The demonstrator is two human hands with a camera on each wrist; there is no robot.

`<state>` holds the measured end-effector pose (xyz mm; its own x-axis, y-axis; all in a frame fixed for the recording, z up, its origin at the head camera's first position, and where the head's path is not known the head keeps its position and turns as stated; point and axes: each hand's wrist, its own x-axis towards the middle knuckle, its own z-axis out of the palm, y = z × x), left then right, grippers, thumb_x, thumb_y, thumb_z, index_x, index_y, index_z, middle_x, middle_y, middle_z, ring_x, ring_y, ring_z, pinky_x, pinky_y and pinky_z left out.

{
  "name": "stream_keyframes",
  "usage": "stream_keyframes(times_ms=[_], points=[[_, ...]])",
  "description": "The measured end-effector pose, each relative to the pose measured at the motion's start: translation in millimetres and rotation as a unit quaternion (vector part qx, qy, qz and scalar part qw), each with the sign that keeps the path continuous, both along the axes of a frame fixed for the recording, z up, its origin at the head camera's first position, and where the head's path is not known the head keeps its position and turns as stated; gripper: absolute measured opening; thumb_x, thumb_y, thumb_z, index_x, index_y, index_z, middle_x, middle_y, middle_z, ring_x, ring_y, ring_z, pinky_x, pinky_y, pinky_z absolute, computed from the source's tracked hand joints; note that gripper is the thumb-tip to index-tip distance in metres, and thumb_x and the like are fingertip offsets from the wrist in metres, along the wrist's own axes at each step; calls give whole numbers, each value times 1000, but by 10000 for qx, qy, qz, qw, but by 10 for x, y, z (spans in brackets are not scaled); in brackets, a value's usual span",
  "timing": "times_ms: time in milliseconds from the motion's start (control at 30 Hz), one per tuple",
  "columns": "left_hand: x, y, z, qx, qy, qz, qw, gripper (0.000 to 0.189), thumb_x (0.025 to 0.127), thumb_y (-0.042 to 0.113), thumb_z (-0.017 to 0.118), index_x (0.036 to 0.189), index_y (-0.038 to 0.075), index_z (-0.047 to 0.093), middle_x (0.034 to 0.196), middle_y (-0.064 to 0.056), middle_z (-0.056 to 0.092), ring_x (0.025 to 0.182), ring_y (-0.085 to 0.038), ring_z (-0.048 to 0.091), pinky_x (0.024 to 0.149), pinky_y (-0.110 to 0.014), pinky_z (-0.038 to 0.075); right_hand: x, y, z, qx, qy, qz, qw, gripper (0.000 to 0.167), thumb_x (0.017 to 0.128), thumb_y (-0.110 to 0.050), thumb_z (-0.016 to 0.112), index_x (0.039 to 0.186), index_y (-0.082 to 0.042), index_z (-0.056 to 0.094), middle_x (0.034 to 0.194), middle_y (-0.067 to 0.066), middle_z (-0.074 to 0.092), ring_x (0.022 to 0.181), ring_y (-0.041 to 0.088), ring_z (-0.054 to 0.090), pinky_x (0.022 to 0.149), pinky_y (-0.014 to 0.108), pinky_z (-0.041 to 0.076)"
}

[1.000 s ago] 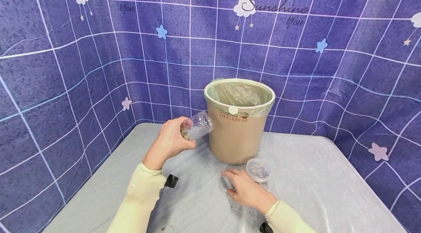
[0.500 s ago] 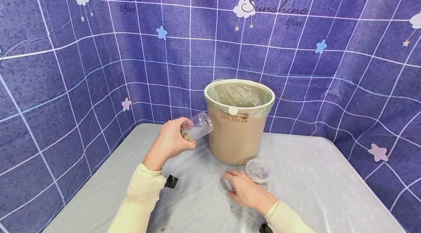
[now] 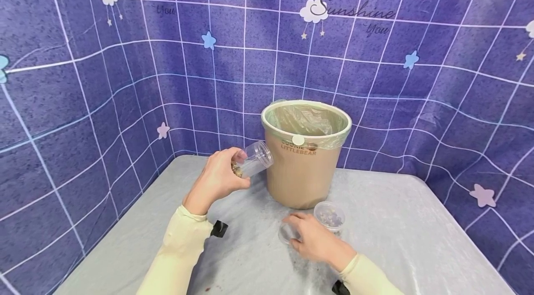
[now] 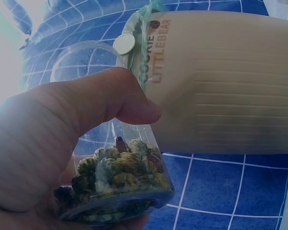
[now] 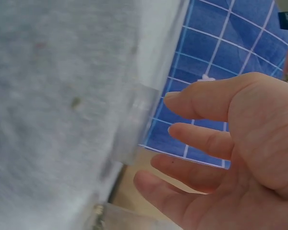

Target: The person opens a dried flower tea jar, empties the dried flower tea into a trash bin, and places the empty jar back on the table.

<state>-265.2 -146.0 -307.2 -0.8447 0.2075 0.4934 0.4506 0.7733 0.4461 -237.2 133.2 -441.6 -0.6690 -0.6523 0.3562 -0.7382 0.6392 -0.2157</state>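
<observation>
My left hand [image 3: 218, 173] grips a clear plastic jar [image 3: 257, 158], tilted with its uncapped mouth toward the bin's side. Dried yellow-green and dark pieces [image 4: 125, 167], like dried flower heads, lie in its lower end in the left wrist view. The thumb crosses the jar's near wall. Low over the table, my right hand [image 3: 318, 240] has loosely bent, parted fingers with nothing held. Below its fingertips lies a clear round lid [image 3: 285, 234], partly covered in the head view. Just beyond that hand stands a clear round tub [image 3: 330, 216] with small pale bits showing inside.
A beige bin [image 3: 302, 174] with a translucent bag liner [image 3: 308, 119] stands at the back middle of the grey-covered table [image 3: 400, 239]. Purple-blue grid-patterned cloth [image 3: 233, 68] hangs behind and at both sides. Small dark specks [image 3: 207, 289] mark the tabletop.
The head view has shifted slightly, so everything sits a little further right. Both hands, the jar, the lid and the tub otherwise stay nearly in place.
</observation>
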Motion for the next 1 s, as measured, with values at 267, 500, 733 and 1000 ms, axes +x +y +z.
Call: stream_keyframes(times_ms=[267, 500, 733, 1000], points=[[-15, 53, 14, 2, 138, -76, 9999, 52, 66, 24, 86, 113, 9, 70, 101, -3, 72, 95, -25, 64, 88, -44, 51, 67, 78, 259, -306, 265, -134, 9991, 40, 87, -9, 77, 126, -4, 68, 121, 8, 69, 114, 26, 66, 99, 43, 53], [-6, 47, 8, 71, 124, -68, 9999, 53, 67, 25, 87, 115, 11, 70, 104, -3, 72, 95, -24, 63, 87, -43, 51, 98, 185, 524, -965, 901, 19, 9912, 37, 85, -5, 78, 121, -7, 70, 116, 4, 72, 105, 19, 67, 87, 37, 57], [22, -4, 37, 257, 80, 72, 9996, 52, 68, 27, 88, 114, 11, 70, 108, -5, 72, 101, -26, 63, 91, -44, 51, 121, 398, 942, -1381, 1301, 28, 9818, 37, 88, -4, 76, 124, -5, 68, 117, 5, 71, 97, 17, 69, 83, 34, 59], [37, -7, 124, 301, 144, 66, 9994, 51, 67, 25, 88, 112, 11, 69, 106, -4, 72, 98, -25, 63, 88, -43, 52, 11, 680, 1394, -1482, 2410, -178, 9590, 37, 84, -4, 79, 120, -4, 71, 111, 7, 74, 94, 21, 70, 78, 37, 59]])
